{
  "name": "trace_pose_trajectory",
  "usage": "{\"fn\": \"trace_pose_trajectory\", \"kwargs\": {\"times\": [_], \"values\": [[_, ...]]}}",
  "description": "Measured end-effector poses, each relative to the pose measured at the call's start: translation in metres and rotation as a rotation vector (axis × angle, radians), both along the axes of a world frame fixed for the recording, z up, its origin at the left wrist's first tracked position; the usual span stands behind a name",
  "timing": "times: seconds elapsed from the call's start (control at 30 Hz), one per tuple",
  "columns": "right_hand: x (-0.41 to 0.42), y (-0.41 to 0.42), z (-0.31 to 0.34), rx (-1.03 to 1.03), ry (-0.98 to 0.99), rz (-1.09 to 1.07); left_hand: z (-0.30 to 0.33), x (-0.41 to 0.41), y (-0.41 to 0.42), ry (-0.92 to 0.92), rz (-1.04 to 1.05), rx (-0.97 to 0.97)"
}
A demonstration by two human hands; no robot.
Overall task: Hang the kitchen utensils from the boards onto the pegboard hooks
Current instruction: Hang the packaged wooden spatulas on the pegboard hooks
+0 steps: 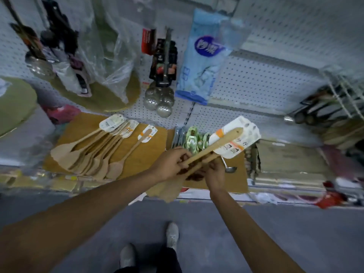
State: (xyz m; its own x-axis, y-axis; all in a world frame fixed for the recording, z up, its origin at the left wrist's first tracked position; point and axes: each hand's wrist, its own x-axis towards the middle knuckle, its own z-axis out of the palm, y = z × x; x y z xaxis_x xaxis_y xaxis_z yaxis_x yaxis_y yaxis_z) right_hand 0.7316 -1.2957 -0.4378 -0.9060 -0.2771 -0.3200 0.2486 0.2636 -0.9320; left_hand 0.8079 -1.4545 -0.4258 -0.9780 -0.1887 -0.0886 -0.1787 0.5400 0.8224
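Two hands meet at frame centre: left hand (171, 161) and right hand (213, 173) both grip wooden spatulas (214, 147) above the cardboard board (149, 152).

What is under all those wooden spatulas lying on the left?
The pale wooden spatulas lie fanned on a flat brown cardboard board. Whatever sits beneath that board is covered.
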Motion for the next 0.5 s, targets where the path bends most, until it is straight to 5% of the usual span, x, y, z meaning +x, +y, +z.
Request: {"fn": "trace_pose_trajectory", "kwargs": {"times": [0.27,0.5], "values": [[-0.047,0.143,0.062,0.032,0.267,-0.046,0.067,-0.062,0.104,0.046,-0.134,0.068],[-0.099,0.292,0.091,0.022,0.312,-0.108,0.093,-0.132,0.233,0.139,-0.185,0.146]]}}
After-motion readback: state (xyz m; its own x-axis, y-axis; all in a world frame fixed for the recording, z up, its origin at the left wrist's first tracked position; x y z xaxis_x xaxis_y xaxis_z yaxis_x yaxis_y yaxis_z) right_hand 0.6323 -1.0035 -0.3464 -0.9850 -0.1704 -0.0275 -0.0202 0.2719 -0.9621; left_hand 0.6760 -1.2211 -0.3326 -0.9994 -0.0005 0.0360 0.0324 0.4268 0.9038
